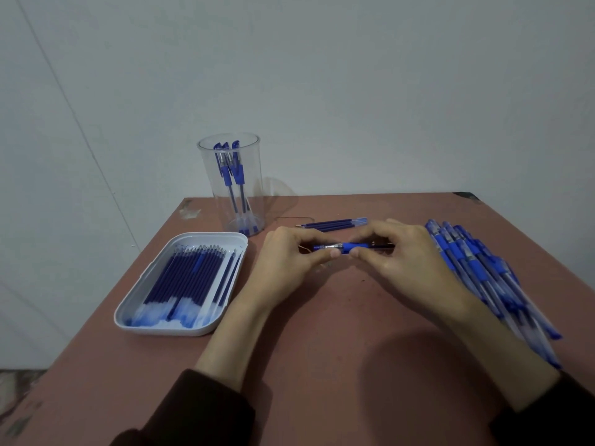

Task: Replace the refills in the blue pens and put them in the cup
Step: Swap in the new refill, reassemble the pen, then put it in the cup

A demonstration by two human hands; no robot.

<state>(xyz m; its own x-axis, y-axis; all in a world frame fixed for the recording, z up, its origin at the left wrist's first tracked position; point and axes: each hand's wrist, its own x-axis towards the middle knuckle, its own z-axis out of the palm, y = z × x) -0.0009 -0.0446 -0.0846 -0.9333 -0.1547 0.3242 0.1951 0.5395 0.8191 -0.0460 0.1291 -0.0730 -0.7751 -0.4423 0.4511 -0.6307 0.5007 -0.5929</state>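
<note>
On the reddish-brown table (pixel 322 333), a white tray (pixel 180 331) at near left holds rows of blue refills (pixel 193 278). Just beyond, the left hand (pixel 289 265) and right hand (pixel 402 262) pinch opposite ends of a blue pen (pixel 352 247). Farther back, a clear cup (pixel 230 201) holds several capped pens (pixel 232 170).

Your worktop (pixel 354 323) is a dusty reddish brown, scuffed pale along its left edge. The tray (pixel 161 331) is white, and the refills (pixel 193 278) in it are dark blue, fading to clear, pale-blue ends. The cup (pixel 209 194) is clear, showing capped pens (pixel 238 177) with bright blue caps and grips. The pen (pixel 352 247) you hold has a bright blue grip, a silver ring and a dark barrel. The pile of pens (pixel 476 268) on your right is bright blue over see-through barrels. The loose refills (pixel 335 224) are dark blue. Your sleeves (pixel 199 410) are dark brown and the wall (pixel 354 91) is pale grey.
</note>
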